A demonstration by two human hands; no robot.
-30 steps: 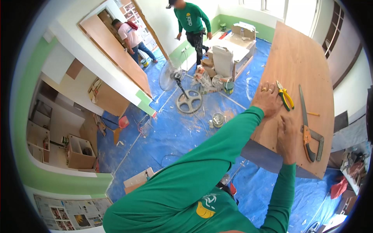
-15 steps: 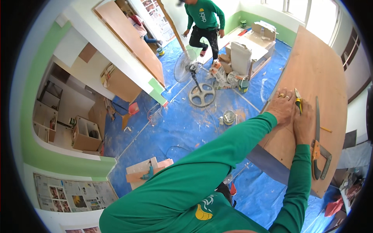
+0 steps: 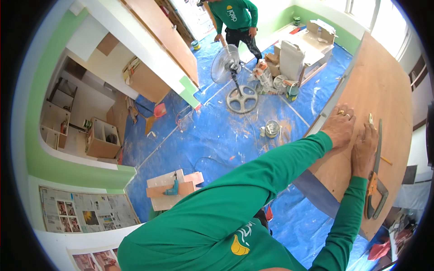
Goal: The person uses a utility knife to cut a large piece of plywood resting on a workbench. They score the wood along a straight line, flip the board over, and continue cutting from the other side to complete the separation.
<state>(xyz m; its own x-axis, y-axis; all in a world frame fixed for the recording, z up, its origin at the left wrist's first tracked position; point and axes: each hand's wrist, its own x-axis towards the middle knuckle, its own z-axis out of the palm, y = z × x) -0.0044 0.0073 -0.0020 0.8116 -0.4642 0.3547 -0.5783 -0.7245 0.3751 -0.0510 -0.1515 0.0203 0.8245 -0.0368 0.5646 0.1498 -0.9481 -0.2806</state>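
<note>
My left hand (image 3: 339, 128), with rings on its fingers, rests palm down on a large curved wooden board (image 3: 377, 74), nothing visible in it. Just to its right, my right hand (image 3: 365, 147) is closed over a pair of pliers (image 3: 371, 119). Only the pliers' metal jaws show beyond my fingertips; the handles are covered. A handsaw (image 3: 373, 185) with an orange and black handle lies on the board right beside my right hand. A metal square (image 3: 383, 198) lies by the saw's handle, and a yellow pencil (image 3: 386, 160) is right of the blade.
Blue sheeting (image 3: 217, 149) covers the floor. A standing fan (image 3: 230, 67), an open can (image 3: 271, 128) and a paint bucket (image 3: 292, 91) stand beyond the board. A co-worker (image 3: 235, 22) stands at the back. A teal drill (image 3: 172, 187) lies on board offcuts at lower left.
My right hand now covers the pliers' yellow-black handles, which showed before. My left hand stays on the board. The co-worker, earlier mid-step, stands closer to the fan. The whole view has shifted slightly.
</note>
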